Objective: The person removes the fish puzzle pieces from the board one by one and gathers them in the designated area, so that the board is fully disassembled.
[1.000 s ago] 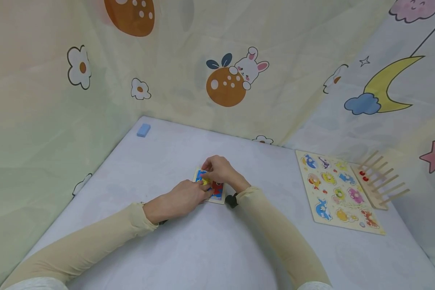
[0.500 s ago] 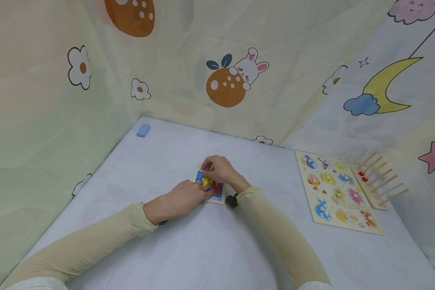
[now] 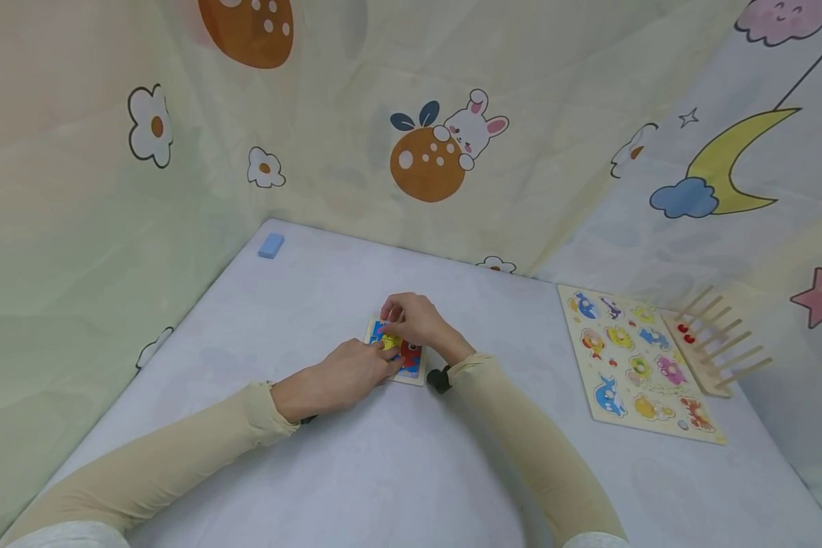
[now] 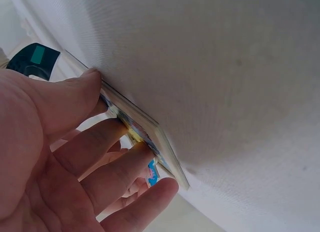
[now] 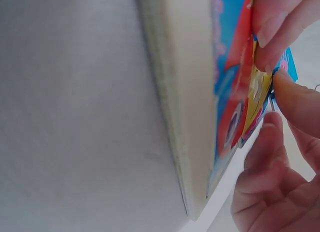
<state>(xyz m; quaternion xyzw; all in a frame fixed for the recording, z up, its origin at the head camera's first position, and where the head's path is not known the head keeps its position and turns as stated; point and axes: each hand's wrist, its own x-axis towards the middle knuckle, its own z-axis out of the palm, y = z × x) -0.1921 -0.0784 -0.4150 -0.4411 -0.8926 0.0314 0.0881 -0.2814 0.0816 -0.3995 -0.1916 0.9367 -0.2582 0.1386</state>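
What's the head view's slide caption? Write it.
Left grip and right grip on a small picture puzzle, an animal puzzle board and wooden peg rack at right.

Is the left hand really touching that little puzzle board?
Touching. The left wrist view shows the left hand with its fingertips on the colourful face of the puzzle board and its thumb against the edge.

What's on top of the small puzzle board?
The small puzzle board shows a yellow shape and a red shape amid blue, with the left hand resting on it. What lies directly beneath that hand and the right hand is hidden.
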